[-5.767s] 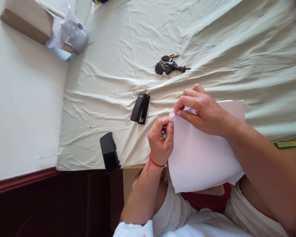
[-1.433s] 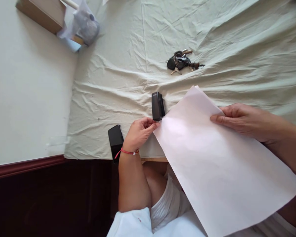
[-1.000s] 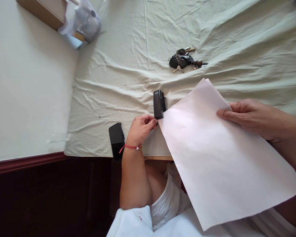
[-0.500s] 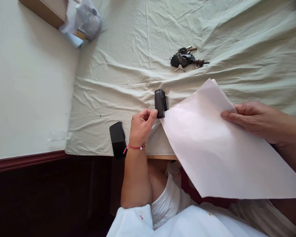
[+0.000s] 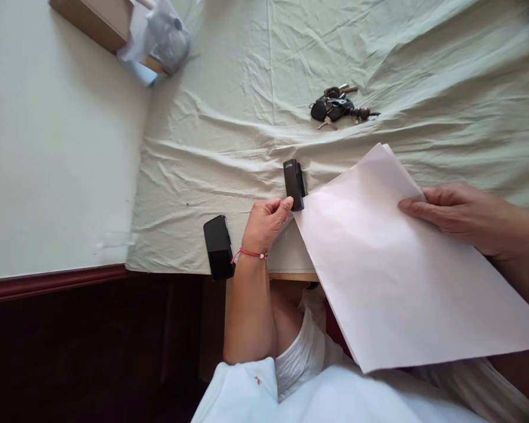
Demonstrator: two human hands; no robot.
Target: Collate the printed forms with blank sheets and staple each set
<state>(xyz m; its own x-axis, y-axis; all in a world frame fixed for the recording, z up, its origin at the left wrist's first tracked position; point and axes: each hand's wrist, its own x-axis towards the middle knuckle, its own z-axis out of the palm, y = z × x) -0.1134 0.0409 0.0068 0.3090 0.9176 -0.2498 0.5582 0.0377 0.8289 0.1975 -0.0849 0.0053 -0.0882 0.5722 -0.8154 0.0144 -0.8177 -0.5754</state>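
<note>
— What do the hands have?
— The left hand [image 5: 264, 223] curls its fingertips against the black stapler [image 5: 294, 184]; the right hand [image 5: 456, 214] pinches the white paper sheets [image 5: 397, 264], whose corner sits at the stapler.
— And around them?
— A phone [image 5: 218, 247] just left, keys [image 5: 339, 108] farther back on the wrinkled cloth [image 5: 247, 117].

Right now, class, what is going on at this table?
A seated person is working at a table covered with a wrinkled pale green cloth. The left hand touches the near end of a small black stapler, at the corner of a stack of white paper sheets. The right hand pins the sheets' far edge. A black phone lies left of the wrist, and a bunch of keys sits farther back.
</note>
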